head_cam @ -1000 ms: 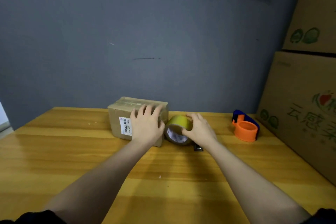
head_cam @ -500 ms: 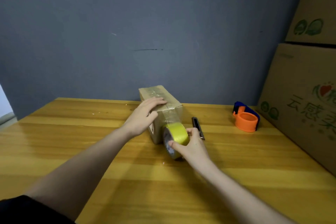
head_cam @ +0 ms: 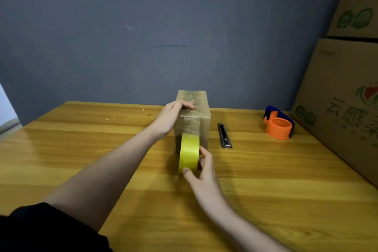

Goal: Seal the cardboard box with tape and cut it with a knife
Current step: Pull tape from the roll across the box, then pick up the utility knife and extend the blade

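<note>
A small cardboard box stands on the wooden table with a short end toward me. Clear tape runs across its top and down its near face. My left hand lies flat on the box's top left edge and presses it down. A yellow tape roll stands on edge against the near face, its strip stuck to the box. My right hand grips the roll from the right and below. A black utility knife lies on the table just right of the box, untouched.
An orange and blue tape dispenser sits at the back right. Large printed cartons are stacked along the table's right side. A grey wall stands close behind the box.
The box has been turned so a short end faces me. The roll has come down its near face toward me, and the knife beside the box has come into view.
</note>
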A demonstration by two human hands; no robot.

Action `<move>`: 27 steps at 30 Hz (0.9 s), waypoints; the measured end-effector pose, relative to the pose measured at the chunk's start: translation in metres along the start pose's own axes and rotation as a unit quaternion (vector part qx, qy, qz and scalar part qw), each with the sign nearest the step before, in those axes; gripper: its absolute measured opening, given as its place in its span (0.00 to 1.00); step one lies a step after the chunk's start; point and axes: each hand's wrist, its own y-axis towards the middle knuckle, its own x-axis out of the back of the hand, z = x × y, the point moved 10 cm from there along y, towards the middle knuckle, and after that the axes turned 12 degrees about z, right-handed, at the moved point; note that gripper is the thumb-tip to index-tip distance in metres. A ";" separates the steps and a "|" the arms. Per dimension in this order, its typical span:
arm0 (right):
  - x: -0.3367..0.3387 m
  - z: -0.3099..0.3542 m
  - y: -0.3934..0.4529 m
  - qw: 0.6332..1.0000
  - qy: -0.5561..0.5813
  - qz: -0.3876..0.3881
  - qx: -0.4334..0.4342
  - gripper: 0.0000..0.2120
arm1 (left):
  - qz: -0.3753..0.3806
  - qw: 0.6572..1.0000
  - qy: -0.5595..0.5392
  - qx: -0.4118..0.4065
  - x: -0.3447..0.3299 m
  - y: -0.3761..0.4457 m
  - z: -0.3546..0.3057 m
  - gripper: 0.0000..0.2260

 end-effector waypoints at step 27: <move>0.149 -0.079 0.068 0.938 0.225 -0.094 -0.246 0.22 | -0.051 0.873 -0.393 0.284 -0.168 0.001 0.035 0.16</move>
